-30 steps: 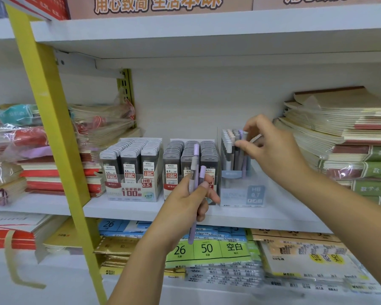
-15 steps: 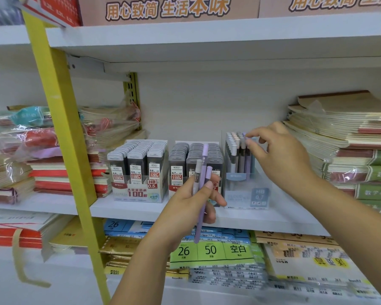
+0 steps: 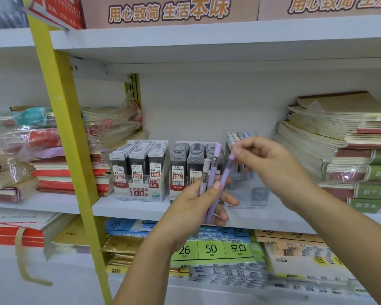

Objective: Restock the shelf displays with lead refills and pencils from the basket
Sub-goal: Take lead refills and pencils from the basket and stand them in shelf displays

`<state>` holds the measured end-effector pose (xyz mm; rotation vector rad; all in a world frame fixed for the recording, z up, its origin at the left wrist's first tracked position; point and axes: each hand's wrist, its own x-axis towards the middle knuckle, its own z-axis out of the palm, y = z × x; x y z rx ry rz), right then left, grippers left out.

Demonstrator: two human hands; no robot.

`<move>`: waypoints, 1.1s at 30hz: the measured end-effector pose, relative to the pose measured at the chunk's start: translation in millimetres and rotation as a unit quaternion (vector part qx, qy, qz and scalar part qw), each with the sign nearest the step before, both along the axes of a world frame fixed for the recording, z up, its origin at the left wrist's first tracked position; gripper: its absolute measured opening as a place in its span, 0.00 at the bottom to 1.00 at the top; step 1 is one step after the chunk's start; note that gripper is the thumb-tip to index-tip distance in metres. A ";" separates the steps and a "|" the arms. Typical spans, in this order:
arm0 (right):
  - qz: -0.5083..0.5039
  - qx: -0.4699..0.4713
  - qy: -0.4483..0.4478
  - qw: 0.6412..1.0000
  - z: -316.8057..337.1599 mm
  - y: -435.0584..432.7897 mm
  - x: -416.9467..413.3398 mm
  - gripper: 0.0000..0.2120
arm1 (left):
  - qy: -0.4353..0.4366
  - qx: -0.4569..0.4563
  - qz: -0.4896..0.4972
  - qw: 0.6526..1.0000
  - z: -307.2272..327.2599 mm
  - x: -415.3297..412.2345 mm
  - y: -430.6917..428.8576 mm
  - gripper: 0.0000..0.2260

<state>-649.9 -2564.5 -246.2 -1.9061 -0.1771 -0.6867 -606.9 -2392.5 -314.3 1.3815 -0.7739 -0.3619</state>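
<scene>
The left hand [image 3: 194, 208] grips 3 pencils [image 3: 213, 168]: 1 grey, 2 purple. The right hand [image 3: 271, 164] pinches the top of 1 purple pencil [image 3: 226, 172], seemingly to draw it free. Next it needs lifting into the clear pencil box [image 3: 251, 194] just behind that hand. 2 refill boxes [image 3: 139, 170] stand left of both.

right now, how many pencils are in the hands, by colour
purple pencils: 2, one of them pinched near its top by the right hand
grey pencil: 1
total: 3, all held in the left hand
</scene>
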 end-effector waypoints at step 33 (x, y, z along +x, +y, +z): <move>-0.125 -0.207 -0.081 0.967 2.3 -49.8 8.3 0.16 | 0.048 -0.012 0.088 0.995 -5.7 7.7 -6.1 0.11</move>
